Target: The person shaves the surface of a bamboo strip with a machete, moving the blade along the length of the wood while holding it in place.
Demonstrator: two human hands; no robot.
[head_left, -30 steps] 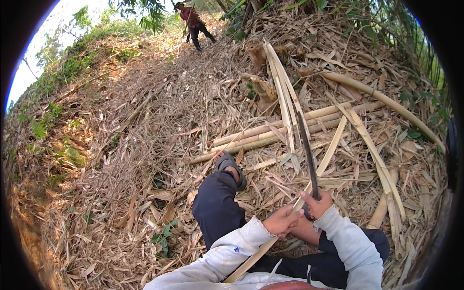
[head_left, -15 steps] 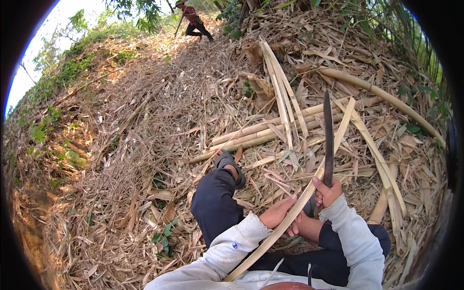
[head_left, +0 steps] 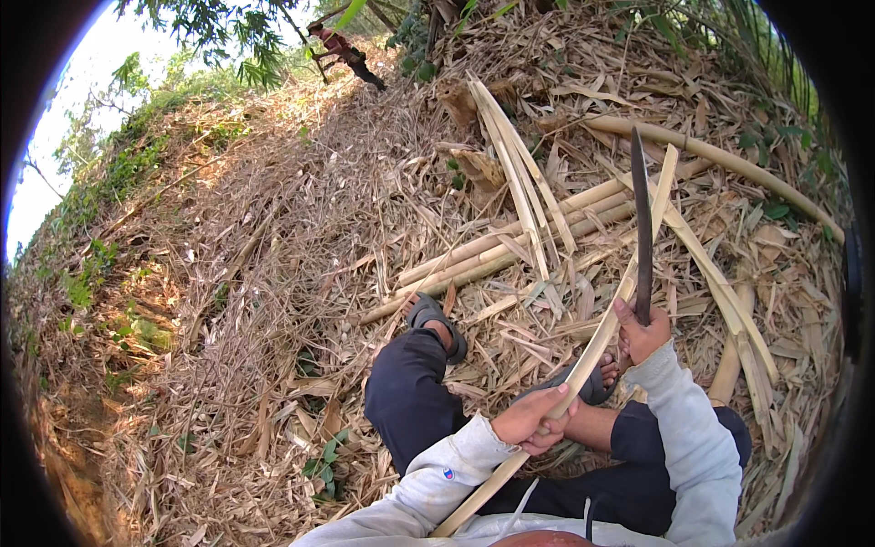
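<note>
A long pale bamboo strip point(head_left: 597, 342) slants from my lap up to the right. Around its lower part my left hand point(head_left: 533, 419) is closed, thumb on top. My right hand point(head_left: 643, 335) is wrapped round the handle of a machete point(head_left: 642, 228), whose dark curved blade points away from me. The handle itself is mostly hidden in the fist. The blade stands just right of the strip, and the right thumb lies close against the strip's edge; I cannot tell whether it presses on it.
Bamboo poles point(head_left: 510, 244) lie ahead with split strips point(head_left: 515, 164) across them. More split strips point(head_left: 725, 292) lie at the right, near a curved pole point(head_left: 729, 159). Cut stumps point(head_left: 478, 169) stand beyond. My sandalled foot point(head_left: 436, 324) rests on dry leaves. Another person point(head_left: 344, 56) is far uphill.
My right hand has moved up and right along the strip with the machete. My left hand has gone from flat fingers to a wrapped grip. The far person has shifted left.
</note>
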